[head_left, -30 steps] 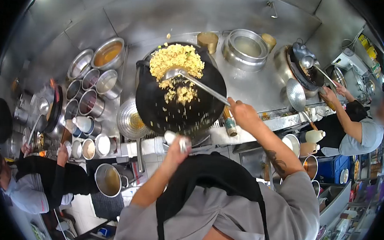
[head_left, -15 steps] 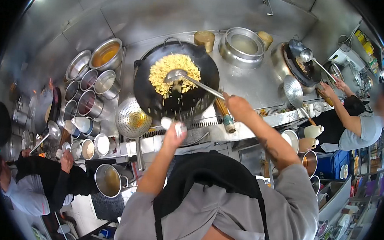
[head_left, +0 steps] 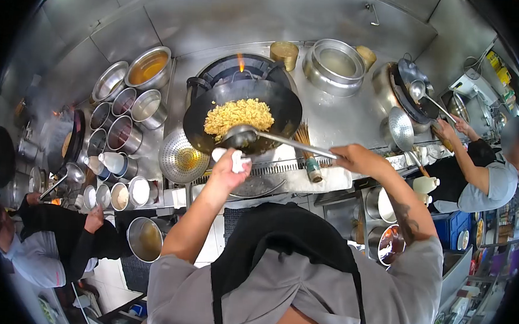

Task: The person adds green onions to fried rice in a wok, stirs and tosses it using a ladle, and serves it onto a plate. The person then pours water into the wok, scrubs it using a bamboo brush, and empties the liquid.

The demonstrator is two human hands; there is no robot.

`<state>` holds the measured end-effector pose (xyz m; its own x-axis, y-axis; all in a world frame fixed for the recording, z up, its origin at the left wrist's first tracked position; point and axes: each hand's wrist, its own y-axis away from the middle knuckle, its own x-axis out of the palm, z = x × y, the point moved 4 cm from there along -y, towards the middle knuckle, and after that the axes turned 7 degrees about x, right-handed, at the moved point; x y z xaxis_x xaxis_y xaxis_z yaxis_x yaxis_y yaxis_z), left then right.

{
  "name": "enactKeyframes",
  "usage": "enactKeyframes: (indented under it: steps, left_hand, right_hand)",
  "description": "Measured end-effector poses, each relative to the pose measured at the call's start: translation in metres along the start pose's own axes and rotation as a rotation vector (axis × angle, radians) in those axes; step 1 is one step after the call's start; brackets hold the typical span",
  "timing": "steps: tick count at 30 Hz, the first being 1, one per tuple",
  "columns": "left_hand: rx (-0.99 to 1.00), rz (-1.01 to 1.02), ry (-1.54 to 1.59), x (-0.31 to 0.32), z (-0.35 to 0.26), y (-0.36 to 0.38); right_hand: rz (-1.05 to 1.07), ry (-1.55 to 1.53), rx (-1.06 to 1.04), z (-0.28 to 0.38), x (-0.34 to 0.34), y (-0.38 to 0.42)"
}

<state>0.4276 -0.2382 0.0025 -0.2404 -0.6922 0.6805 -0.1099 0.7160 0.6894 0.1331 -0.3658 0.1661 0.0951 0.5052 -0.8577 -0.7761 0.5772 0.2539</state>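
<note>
A black wok [head_left: 286, 107] tilts toward me off its burner ring, with yellow fried rice [head_left: 239, 117] gathered in its middle. My left hand [head_left: 231, 171] is closed on a white cloth [head_left: 237, 161] at the wok's near edge; the wok's near handle is hidden under it. In my right hand [head_left: 359, 161] is the long handle of a metal ladle [head_left: 243, 136]. Its bowl rests at the near side of the rice, inside the wok.
A flame [head_left: 240, 62] rises behind the wok. Left are a round strainer [head_left: 183, 156], metal pots and an oil bowl [head_left: 147, 68]. A bamboo brush [head_left: 313, 168] lies right of the wok. Co-workers stand at both sides, the right one's hand [head_left: 446, 132] near another wok.
The wok has come toward me and tilted, baring the burner ring and flame behind it. Rice that was spread and flying is now gathered. My right hand and the ladle have moved right and down.
</note>
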Motion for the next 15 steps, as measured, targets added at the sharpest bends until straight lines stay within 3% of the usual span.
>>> enactKeyframes:
  steps: [1,2,5,7,8,9,10,11,14,15]
  left_hand:
    - [0.032,-0.026,0.015,0.007,-0.005,-0.003]
    - [0.065,0.06,0.035,-0.008,-0.007,-0.035]
    - [0.146,0.216,0.065,-0.067,0.037,-0.083]
    - [0.012,0.304,-0.015,-0.091,0.073,-0.05]
    - [0.038,0.297,-0.043,-0.083,0.077,-0.032]
    - [0.059,0.273,-0.056,-0.076,0.081,-0.008]
    - [0.104,0.086,-0.052,-0.07,0.069,0.002]
    - [0.085,0.125,0.029,-0.062,0.052,0.0]
    - [0.043,0.17,-0.022,-0.044,0.017,-0.007]
    - [0.055,0.21,-0.053,-0.042,0.014,-0.009]
  right_hand:
    - [0.007,0.026,0.013,-0.004,0.005,-0.009]
    - [-0.199,0.214,-0.037,-0.017,0.024,-0.028]
    - [-0.486,0.348,0.051,-0.031,0.067,-0.059]
    - [-0.463,0.248,0.133,-0.013,0.059,-0.038]
    - [-0.446,0.187,0.167,-0.011,0.058,-0.025]
    - [-0.477,0.086,0.132,-0.018,0.067,-0.017]
    - [-0.561,-0.037,-0.034,-0.012,0.07,-0.013]
    - [-0.634,-0.169,-0.195,-0.006,0.075,-0.006]
    - [-0.221,-0.526,0.235,0.031,0.052,-0.005]
    - [-0.275,-0.539,0.214,0.024,0.052,-0.011]
